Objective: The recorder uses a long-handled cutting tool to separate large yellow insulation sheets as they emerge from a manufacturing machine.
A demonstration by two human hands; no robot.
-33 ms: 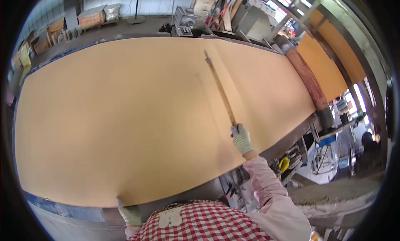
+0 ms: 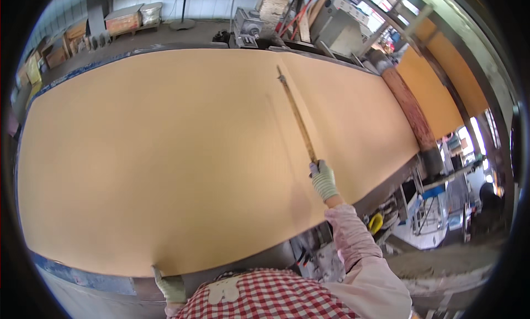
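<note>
- Stick and my right hand sit slightly further right in view than before.
- Right's closed round the stick's near end; stick extends over the tan sheet.
- My left hand: at sheet's near edge, can't tell if gripping.

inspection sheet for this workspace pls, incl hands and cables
surface: broad tan sheet covering most of the blue-edged table
job's things: long thin stick over the tan sheet
clutter: yellow object, kind unclear, below the table's right near side
grippers: gloved right hand closed round the stick's near end; gloved left hand at the sheet's near edge, grip unclear
cables: nothing seen across the sheet
surroundings: reddish roller at the right end, grey machine behind
</note>
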